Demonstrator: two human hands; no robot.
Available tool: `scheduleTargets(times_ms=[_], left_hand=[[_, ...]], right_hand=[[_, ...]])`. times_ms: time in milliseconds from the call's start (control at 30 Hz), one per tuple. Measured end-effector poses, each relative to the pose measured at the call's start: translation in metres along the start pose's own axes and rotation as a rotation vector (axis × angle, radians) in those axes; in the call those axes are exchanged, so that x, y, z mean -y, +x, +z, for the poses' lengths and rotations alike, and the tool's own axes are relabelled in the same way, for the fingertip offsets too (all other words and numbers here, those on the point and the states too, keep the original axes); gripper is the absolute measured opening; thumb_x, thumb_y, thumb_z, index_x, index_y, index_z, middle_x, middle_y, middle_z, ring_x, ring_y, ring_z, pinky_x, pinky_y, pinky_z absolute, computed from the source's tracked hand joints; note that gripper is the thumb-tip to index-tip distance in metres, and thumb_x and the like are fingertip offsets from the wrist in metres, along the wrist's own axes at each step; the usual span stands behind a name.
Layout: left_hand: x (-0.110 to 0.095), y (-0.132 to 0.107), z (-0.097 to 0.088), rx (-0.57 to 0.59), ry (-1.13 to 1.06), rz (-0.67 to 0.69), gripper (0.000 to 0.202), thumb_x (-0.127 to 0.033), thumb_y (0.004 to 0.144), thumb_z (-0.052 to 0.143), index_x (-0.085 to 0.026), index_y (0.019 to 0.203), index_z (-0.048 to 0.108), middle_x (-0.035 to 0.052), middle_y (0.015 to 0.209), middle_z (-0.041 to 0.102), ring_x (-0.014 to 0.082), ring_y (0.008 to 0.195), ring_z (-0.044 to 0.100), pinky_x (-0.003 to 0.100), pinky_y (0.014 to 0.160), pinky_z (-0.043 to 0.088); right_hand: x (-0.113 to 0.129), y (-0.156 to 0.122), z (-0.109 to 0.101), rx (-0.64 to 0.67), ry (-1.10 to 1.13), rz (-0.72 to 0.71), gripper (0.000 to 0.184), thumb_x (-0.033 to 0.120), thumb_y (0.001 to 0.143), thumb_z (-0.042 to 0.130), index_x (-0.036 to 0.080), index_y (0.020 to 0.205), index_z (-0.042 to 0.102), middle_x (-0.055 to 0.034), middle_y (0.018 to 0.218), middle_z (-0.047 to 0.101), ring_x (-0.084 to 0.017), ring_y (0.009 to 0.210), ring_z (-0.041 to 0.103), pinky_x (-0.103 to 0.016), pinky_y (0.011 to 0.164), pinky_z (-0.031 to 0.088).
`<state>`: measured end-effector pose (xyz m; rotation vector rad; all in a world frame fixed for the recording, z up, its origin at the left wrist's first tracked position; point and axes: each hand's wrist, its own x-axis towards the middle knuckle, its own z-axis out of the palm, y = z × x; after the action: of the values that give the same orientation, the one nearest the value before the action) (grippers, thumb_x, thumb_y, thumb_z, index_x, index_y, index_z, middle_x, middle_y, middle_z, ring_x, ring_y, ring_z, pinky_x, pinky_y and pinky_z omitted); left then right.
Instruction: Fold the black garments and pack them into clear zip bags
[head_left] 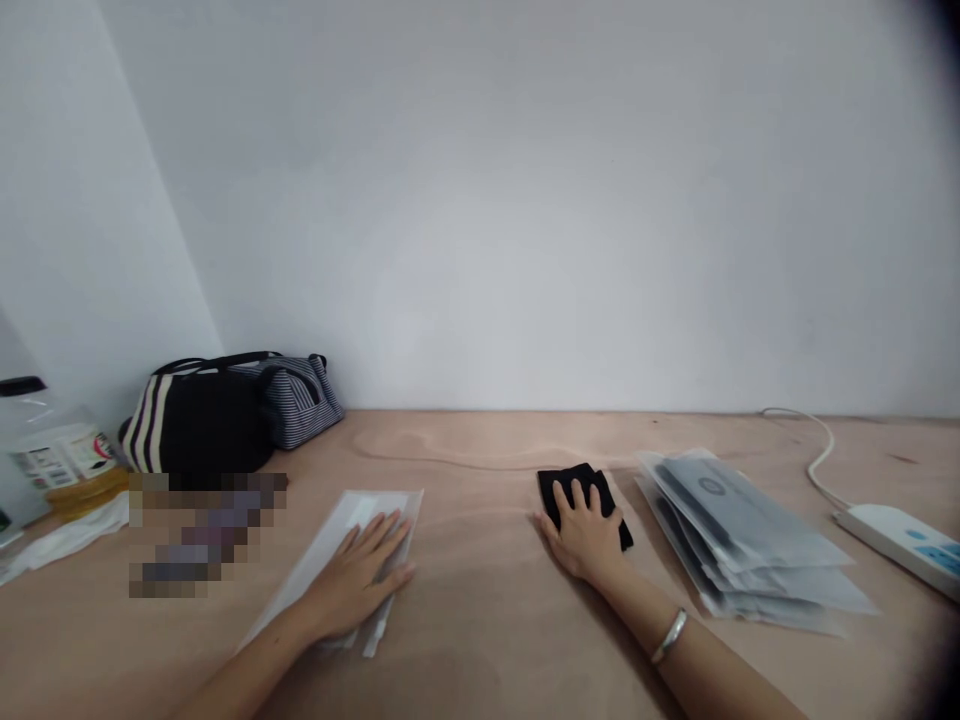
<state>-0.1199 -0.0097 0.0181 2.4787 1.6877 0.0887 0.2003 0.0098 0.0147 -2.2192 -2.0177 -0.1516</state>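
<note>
My left hand (358, 580) lies flat, fingers spread, on a stack of clear plastic sleeves (341, 530) on the wooden table (480, 620). My right hand (583, 535), with a silver bracelet at the wrist, rests palm down with fingers stretched over a small folded black cloth (574, 482) near the middle of the table. The cloth shows above and to the right of the fingers.
A fanned pile of filled plastic bags (742, 545) lies right of the cloth. A white power strip (904, 540) with its cord sits at the far right. A striped black-and-white bag (225, 410) and a clear bottle with yellow liquid (56, 450) stand at the back left.
</note>
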Motion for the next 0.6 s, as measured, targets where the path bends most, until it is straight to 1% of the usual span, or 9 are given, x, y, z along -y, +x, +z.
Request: scheduleTargets(times_ms=[33, 100, 200, 300, 367, 433, 500, 600], left_hand=[[-0.001, -0.001, -0.002, -0.005, 0.009, -0.013, 0.063, -0.059, 0.084, 0.024, -0.023, 0.135, 0.021, 0.0056, 0.142, 0.014, 0.0234, 0.130, 0.009, 0.045, 0.104, 0.010], [-0.012, -0.001, -0.008, -0.044, 0.028, -0.019, 0.064, -0.059, 0.084, 0.024, -0.021, 0.135, 0.022, 0.0068, 0.142, 0.013, 0.0243, 0.130, 0.007, 0.046, 0.104, 0.009], [-0.047, 0.003, -0.015, -0.101, 0.015, 0.058, 0.064, -0.059, 0.084, 0.024, -0.020, 0.135, 0.024, 0.0060, 0.142, 0.015, 0.0239, 0.130, 0.005, 0.045, 0.105, 0.006], [-0.084, 0.005, -0.011, -0.045, -0.045, 0.166, 0.062, -0.059, 0.085, 0.023, -0.022, 0.135, 0.023, 0.0048, 0.142, 0.016, 0.0230, 0.130, 0.007, 0.043, 0.105, 0.009], [-0.101, 0.005, -0.003, -0.009, -0.066, 0.181, 0.063, -0.059, 0.085, 0.022, -0.023, 0.135, 0.022, 0.0055, 0.143, 0.014, 0.0245, 0.130, 0.007, 0.046, 0.105, 0.010], [-0.109, 0.005, 0.008, -0.007, -0.072, 0.162, 0.064, -0.060, 0.085, 0.020, -0.022, 0.136, 0.022, 0.0063, 0.143, 0.013, 0.0257, 0.130, 0.007, 0.047, 0.104, 0.010], [-0.110, 0.004, 0.017, -0.029, -0.073, 0.136, 0.065, -0.059, 0.085, 0.018, -0.020, 0.136, 0.021, 0.0065, 0.143, 0.013, 0.0254, 0.130, 0.008, 0.046, 0.105, 0.010], [-0.106, 0.005, 0.024, -0.059, -0.072, 0.102, 0.069, -0.060, 0.084, 0.019, -0.015, 0.137, 0.018, 0.0074, 0.143, 0.013, 0.0247, 0.130, 0.008, 0.043, 0.105, 0.012]], right_hand=[[-0.002, 0.000, 0.000, -0.012, 0.004, -0.004, 0.062, 0.059, 0.082, 0.023, 0.022, 0.133, 0.030, -0.0160, 0.136, 0.029, -0.038, 0.123, 0.019, -0.061, 0.086, 0.018], [-0.008, -0.002, -0.003, -0.053, 0.014, 0.002, 0.058, 0.055, 0.084, 0.023, 0.021, 0.131, 0.034, -0.0158, 0.135, 0.030, -0.036, 0.123, 0.022, -0.057, 0.087, 0.023], [-0.021, -0.002, -0.010, -0.094, 0.011, 0.033, 0.050, 0.046, 0.086, 0.026, 0.019, 0.127, 0.037, -0.0176, 0.130, 0.036, -0.033, 0.116, 0.035, -0.048, 0.083, 0.033], [-0.035, -0.001, -0.015, -0.035, -0.016, 0.105, 0.047, 0.043, 0.084, 0.036, 0.017, 0.123, 0.039, -0.0188, 0.113, 0.049, -0.031, 0.102, 0.048, -0.043, 0.076, 0.037], [-0.039, -0.001, -0.016, -0.008, -0.030, 0.144, 0.049, 0.043, 0.081, 0.042, 0.014, 0.121, 0.039, -0.0181, 0.105, 0.053, -0.031, 0.098, 0.050, -0.043, 0.075, 0.037], [-0.040, -0.001, -0.017, -0.042, -0.033, 0.149, 0.050, 0.041, 0.080, 0.046, 0.012, 0.120, 0.038, -0.0180, 0.104, 0.053, -0.031, 0.099, 0.049, -0.042, 0.076, 0.037], [-0.038, 0.000, -0.020, -0.091, -0.020, 0.145, 0.048, 0.033, 0.079, 0.048, 0.011, 0.121, 0.037, -0.0177, 0.105, 0.052, -0.030, 0.098, 0.049, -0.040, 0.075, 0.037], [-0.028, 0.003, -0.030, -0.141, 0.028, 0.110, 0.041, 0.015, 0.080, 0.040, 0.012, 0.121, 0.037, -0.0157, 0.105, 0.052, -0.026, 0.093, 0.051, -0.033, 0.071, 0.038]])
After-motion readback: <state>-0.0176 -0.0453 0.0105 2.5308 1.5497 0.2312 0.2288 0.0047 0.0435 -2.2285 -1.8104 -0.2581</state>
